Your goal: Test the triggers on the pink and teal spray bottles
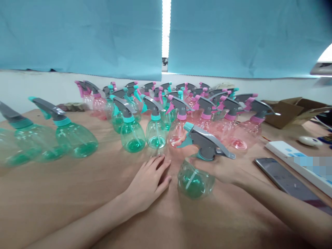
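My right hand [223, 167] is wrapped round the neck of a green spray bottle [194, 181] with a grey and teal trigger head. The bottle leans slightly, and a finger reaches toward its trigger; I cannot tell whether its base touches the table. Flat on the wooden table [109, 193] lies my left hand [147, 183], fingers spread and holding nothing, just left of that bottle. Beyond the hands stand a green spray bottle [132, 136], another green one [156, 133] and a pink spray bottle [178, 128].
Several pink and green spray bottles crowd the back. Other green bottles [75, 138] stand at left. On the right lie a phone [282, 176], a white power strip [282, 150], a white mouse [310, 141] and an open cardboard box [290, 112]. Blue curtains [83, 34] hang behind.
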`<state>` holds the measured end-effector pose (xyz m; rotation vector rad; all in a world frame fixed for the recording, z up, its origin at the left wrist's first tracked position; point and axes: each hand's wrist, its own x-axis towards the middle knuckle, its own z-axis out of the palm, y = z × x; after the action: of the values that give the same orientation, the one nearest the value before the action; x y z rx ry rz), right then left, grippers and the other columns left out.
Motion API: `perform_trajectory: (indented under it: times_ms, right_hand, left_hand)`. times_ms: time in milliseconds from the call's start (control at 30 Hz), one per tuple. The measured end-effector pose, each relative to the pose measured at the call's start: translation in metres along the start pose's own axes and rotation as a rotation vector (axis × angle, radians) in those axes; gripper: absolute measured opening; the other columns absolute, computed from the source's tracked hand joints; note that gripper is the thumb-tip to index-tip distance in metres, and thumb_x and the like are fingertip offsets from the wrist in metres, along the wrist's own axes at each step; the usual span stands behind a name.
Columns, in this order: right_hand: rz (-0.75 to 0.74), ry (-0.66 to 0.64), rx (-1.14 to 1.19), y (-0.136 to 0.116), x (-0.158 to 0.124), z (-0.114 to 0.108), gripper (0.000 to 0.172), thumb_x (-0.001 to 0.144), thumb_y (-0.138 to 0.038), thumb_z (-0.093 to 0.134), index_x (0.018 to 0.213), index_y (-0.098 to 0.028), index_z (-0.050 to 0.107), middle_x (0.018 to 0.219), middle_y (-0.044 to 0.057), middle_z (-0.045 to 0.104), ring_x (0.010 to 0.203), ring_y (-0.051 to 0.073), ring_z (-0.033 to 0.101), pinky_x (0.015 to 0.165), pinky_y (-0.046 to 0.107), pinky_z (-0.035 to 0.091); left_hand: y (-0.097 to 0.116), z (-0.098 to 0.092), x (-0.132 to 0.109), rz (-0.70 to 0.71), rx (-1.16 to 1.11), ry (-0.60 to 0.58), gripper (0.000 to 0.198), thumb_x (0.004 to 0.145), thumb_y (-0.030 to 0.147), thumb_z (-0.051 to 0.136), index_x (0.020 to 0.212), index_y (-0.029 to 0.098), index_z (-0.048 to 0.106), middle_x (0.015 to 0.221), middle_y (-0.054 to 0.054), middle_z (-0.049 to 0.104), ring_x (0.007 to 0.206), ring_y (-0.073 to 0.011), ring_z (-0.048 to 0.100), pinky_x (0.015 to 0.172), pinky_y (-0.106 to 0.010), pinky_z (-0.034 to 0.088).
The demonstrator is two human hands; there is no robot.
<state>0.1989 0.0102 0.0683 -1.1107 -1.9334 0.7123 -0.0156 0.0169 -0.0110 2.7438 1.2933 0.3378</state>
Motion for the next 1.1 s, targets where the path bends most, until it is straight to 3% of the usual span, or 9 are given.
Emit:
perform_trajectory:
  times_ms: [133, 300, 500, 600, 767, 1100]
  right_hand:
    - [-0.016, -0.019, 0.158, 0.0078, -0.0005, 0.0037, 0.041, 0.07, -0.013, 0.054, 0.107, -0.027, 0.062, 0.088, -0.001, 0.068, 0.07, 0.017, 0.063, 0.065, 0.028, 0.055]
    - [-0.035, -0.037, 0.275, 0.0094, 0.0, 0.0068, 0.053, 0.069, -0.006, 0.052, 0.117, -0.028, 0.061, 0.124, 0.001, 0.063, 0.096, 0.02, 0.066, 0.087, 0.034, 0.054]
    - [0.004, -0.034, 0.258, 0.0071, 0.0009, 0.0065, 0.048, 0.07, -0.013, 0.053, 0.116, -0.024, 0.06, 0.118, 0.004, 0.066, 0.097, 0.022, 0.067, 0.088, 0.038, 0.055]
    - [0.003, -0.028, 0.29, 0.0084, -0.0006, 0.0073, 0.04, 0.069, -0.014, 0.054, 0.107, -0.025, 0.061, 0.117, 0.003, 0.067, 0.098, 0.021, 0.068, 0.088, 0.036, 0.057]
    - [0.046, -0.031, 0.261, 0.0066, -0.0016, 0.0066, 0.02, 0.07, -0.016, 0.054, 0.089, -0.024, 0.059, 0.096, 0.002, 0.072, 0.093, 0.023, 0.071, 0.084, 0.034, 0.059]
    - [-0.009, -0.041, 0.256, 0.0059, -0.0001, 0.0069, 0.014, 0.075, -0.018, 0.056, 0.088, -0.024, 0.056, 0.109, 0.003, 0.067, 0.092, 0.02, 0.069, 0.086, 0.036, 0.058]
  left_hand:
    - [0.0001, 0.0005, -0.0008, 0.001, 0.003, -0.008, 0.043, 0.097, 0.034, 0.045, 0.136, 0.016, 0.048, 0.142, -0.015, 0.046, 0.131, -0.0304, 0.04, 0.105, -0.05, 0.037]
    - [0.0009, 0.0002, -0.0007, -0.006, 0.001, -0.012, 0.043, 0.097, 0.034, 0.046, 0.136, 0.016, 0.049, 0.142, -0.014, 0.046, 0.131, -0.0308, 0.04, 0.104, -0.05, 0.037]
    - [0.0001, 0.0012, -0.0008, 0.001, 0.003, 0.006, 0.043, 0.097, 0.035, 0.045, 0.137, 0.017, 0.048, 0.142, -0.014, 0.047, 0.13, -0.0305, 0.041, 0.104, -0.049, 0.038]
    - [-0.0003, 0.0019, -0.0012, 0.008, -0.002, 0.017, 0.043, 0.097, 0.034, 0.045, 0.137, 0.018, 0.048, 0.141, -0.013, 0.048, 0.13, -0.0302, 0.042, 0.103, -0.049, 0.038]
    - [-0.001, 0.0018, -0.0011, 0.0, -0.004, 0.007, 0.042, 0.097, 0.034, 0.045, 0.136, 0.019, 0.048, 0.141, -0.012, 0.048, 0.129, -0.0304, 0.042, 0.102, -0.049, 0.039]
    - [-0.0011, 0.0022, -0.0006, 0.008, -0.027, 0.021, 0.042, 0.097, 0.034, 0.044, 0.136, 0.018, 0.048, 0.141, -0.013, 0.048, 0.13, -0.0307, 0.042, 0.104, -0.05, 0.037]
